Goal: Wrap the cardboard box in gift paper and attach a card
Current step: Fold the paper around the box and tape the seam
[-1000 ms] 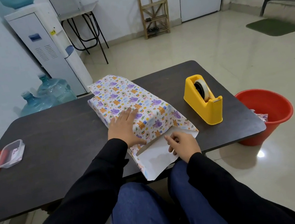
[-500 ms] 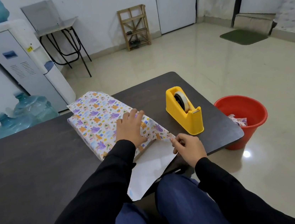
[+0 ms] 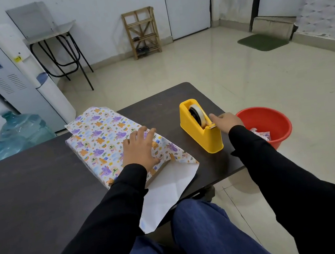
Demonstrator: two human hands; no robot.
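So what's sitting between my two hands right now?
The yellow tape dispenser stands between them in the head view: your left hand presses the gift paper flat, your right hand is at its cutter end.

Left portion of the desk (image 3: 32, 185): open dark surface, giving passage from the near edge to the far edge. Centre: wrapped box (image 3: 98, 139) blocks the way, with the left grip (image 3: 139, 149) flat on its near end and a loose paper flap (image 3: 169, 181) overhanging the near edge. A narrow open lane runs between the box and the tape dispenser (image 3: 201, 131). The right grip (image 3: 226, 119) occupies the dispenser's cutter end. A red bucket (image 3: 267, 118) stands on the floor just beyond the right edge.
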